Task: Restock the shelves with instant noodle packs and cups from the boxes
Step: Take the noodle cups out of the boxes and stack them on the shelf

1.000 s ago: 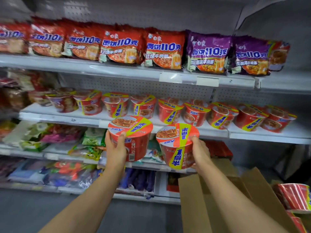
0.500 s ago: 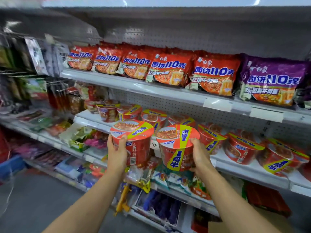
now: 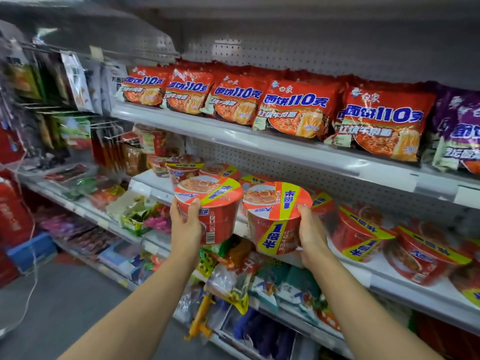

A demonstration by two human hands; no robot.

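Observation:
My left hand grips a red noodle cup by its side, upright. My right hand grips a second red noodle cup, tilted so its lid faces me. Both cups hang in front of the middle shelf, where a row of the same red cups stands. Red noodle packs line the shelf above, with purple packs at the far right.
Lower shelves hold assorted snack bags. Hanging packets fill hooks at the left. A blue crate sits on the grey floor at lower left. A yellow tool hangs below my hands.
My view has swung left along the aisle, and the cardboard box at lower right has left the frame. Both hands kept hold of their cups and rose closer to the middle shelf.

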